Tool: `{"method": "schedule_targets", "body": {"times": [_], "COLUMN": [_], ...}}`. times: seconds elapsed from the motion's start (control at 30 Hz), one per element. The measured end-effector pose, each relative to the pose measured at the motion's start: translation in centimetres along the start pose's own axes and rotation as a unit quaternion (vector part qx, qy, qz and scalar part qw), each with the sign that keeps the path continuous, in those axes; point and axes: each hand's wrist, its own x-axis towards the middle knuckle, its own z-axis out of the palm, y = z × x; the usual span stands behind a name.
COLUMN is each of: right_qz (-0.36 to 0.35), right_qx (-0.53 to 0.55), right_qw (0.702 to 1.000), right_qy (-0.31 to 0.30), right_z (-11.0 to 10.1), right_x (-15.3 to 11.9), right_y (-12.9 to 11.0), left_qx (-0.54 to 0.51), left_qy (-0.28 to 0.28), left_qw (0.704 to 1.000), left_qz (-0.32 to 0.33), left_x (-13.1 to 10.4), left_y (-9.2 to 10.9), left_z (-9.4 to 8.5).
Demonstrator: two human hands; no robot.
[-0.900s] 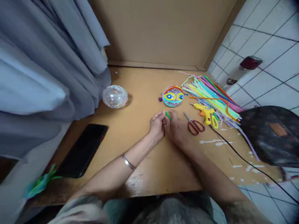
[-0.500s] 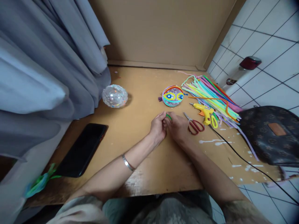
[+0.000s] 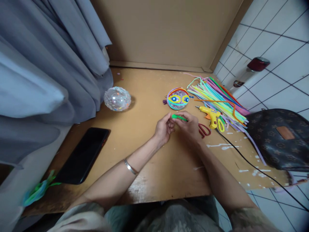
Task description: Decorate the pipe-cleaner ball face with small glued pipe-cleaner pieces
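Observation:
Near the middle of the wooden table, my left hand point(image 3: 164, 129) pinches the rounded left end of a green pipe cleaner point(image 3: 180, 118). The fingers of my right hand point(image 3: 191, 126) are closed on its other end. Just beyond my hands sits a round ball with a face point(image 3: 178, 99), with yellow-ringed blue eyes, a red and purple top and a cyan lower line. Red-handled scissors point(image 3: 204, 130) lie partly hidden behind my right hand. Beside them rests a yellow glue gun point(image 3: 210, 116) with a black cord.
A clear speckled ball point(image 3: 117, 99) stands at the left, with a black phone point(image 3: 83, 155) nearer. Colourful pipe cleaners point(image 3: 217, 98) lie at the right beside a dark bag point(image 3: 280, 138). Green and blue strands point(image 3: 40, 191) hang at the left edge. A grey curtain point(image 3: 48, 64) borders the table.
My right hand has shifted right and turned, now covering the scissors' blades. More of the green pipe cleaner shows between my hands. The view has moved slightly.

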Motion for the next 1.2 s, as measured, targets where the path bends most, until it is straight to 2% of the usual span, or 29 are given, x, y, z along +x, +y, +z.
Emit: {"method": "schedule_targets", "body": {"times": [0.13, 0.27, 0.4, 0.5, 0.6, 0.87, 1.2], "right_qz": [0.025, 0.007, -0.037, -0.071, -0.091, -0.141, -0.106], "right_qx": [0.066, 0.040, -0.096, -0.234, -0.315, -0.339, -0.365], "right_qw": [0.996, 0.997, 0.991, 0.967, 0.944, 0.930, 0.924], "right_qy": [-0.048, -0.073, -0.087, -0.065, -0.044, -0.023, -0.037], "right_z": [-0.7, -1.4, -2.2, -2.4, -2.1, -0.8, 1.5], "right_x": [0.4, 0.6, 0.6, 0.3, -0.1, -1.1, -2.4], "right_y": [-0.9, -1.6, -1.6, -1.5, -1.4, -1.8, -2.2], "left_qx": [0.130, 0.189, 0.194, 0.186, 0.151, 0.107, 0.051], "left_qy": [-0.082, -0.105, -0.087, -0.073, -0.063, -0.026, 0.036], "left_qw": [0.986, 0.968, 0.969, 0.973, 0.980, 0.988, 0.993], "left_qz": [0.071, 0.124, 0.128, 0.118, 0.115, 0.110, 0.102], "left_x": [0.8, 1.2, 1.6, 1.8, 1.7, 1.0, 0.4], "left_y": [0.4, 0.7, 0.9, 0.8, 0.6, 0.4, -0.4], "left_z": [-0.9, -1.4, -1.6, -1.7, -1.6, -1.2, -0.5]}}
